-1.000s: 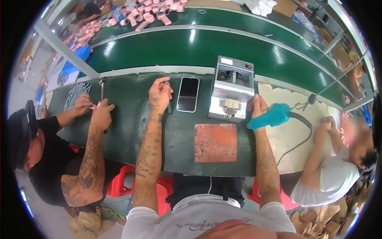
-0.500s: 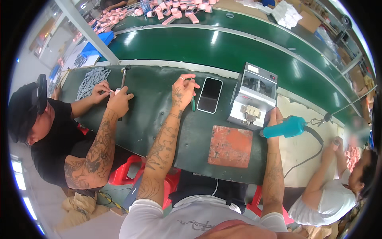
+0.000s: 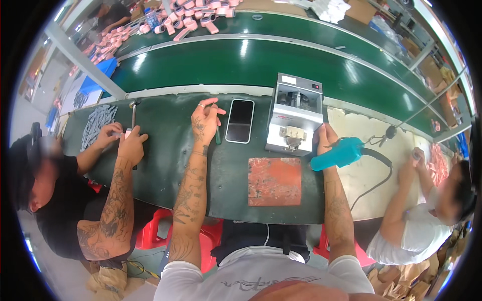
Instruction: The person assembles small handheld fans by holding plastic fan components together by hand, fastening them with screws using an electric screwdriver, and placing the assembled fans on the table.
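One worn red square pad (image 3: pixel 274 181) lies nearest on the dark green surface (image 3: pixel 228 193). Beyond it, a teal tool (image 3: pixel 337 154) hangs in front of the right hand (image 3: pixel 327 136), which is at the side of a grey machine (image 3: pixel 286 120), its grip impossible to tell. The left hand (image 3: pixel 207 118) is half curled at a green-handled tool (image 3: pixel 218 136), perhaps pinching its shaft, beside a phone (image 3: pixel 240 120). Farther off lie a green belt (image 3: pixel 201 62) and heaped pink pieces (image 3: pixel 188 22).

Bare green mat (image 3: pixel 158 165) beside left forearm (image 3: pixel 190 188), phone (image 3: pixel 240 121) and silver machine (image 3: pixel 296 118) blocking mid-bench, teal tool (image 3: pixel 337 154) overhanging right forearm (image 3: pixel 337 200)
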A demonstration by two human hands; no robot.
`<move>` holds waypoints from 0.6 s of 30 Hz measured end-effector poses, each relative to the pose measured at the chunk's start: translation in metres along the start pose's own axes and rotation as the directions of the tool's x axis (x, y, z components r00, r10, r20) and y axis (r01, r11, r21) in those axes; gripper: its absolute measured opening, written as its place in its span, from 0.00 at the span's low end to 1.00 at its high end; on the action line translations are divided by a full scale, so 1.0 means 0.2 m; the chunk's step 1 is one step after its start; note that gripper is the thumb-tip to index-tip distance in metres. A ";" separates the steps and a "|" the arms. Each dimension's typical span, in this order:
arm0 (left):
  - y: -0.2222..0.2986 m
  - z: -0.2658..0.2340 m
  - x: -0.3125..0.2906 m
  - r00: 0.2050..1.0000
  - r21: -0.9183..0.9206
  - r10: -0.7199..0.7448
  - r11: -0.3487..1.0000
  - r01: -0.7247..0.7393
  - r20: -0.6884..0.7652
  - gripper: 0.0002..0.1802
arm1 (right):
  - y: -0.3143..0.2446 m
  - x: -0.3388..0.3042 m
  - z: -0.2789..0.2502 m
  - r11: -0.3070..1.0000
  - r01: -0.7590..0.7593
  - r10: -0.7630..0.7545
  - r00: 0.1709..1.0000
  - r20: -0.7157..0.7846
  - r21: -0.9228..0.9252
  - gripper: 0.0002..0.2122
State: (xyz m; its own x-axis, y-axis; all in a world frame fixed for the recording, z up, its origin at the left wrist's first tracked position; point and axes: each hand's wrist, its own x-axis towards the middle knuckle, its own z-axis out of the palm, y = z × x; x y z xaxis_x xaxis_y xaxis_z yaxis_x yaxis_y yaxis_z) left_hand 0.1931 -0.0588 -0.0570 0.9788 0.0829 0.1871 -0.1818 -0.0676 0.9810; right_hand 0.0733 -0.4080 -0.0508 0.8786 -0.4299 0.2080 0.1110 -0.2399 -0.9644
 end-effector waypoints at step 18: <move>0.06 0.03 -0.04 1.000 0.199 0.006 0.980 -0.008 0.011 0.10 | 0.06 0.01 -0.01 0.999 0.001 -0.001 1.000 0.007 -0.053 0.19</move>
State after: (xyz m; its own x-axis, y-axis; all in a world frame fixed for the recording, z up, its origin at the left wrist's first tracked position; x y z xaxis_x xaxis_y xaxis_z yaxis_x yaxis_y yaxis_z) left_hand 0.1849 -0.0667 -0.0477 0.9788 0.0714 0.1921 -0.1670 -0.2652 0.9496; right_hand 0.0752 -0.4140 -0.0606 0.8818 -0.4236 0.2074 0.0872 -0.2857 -0.9543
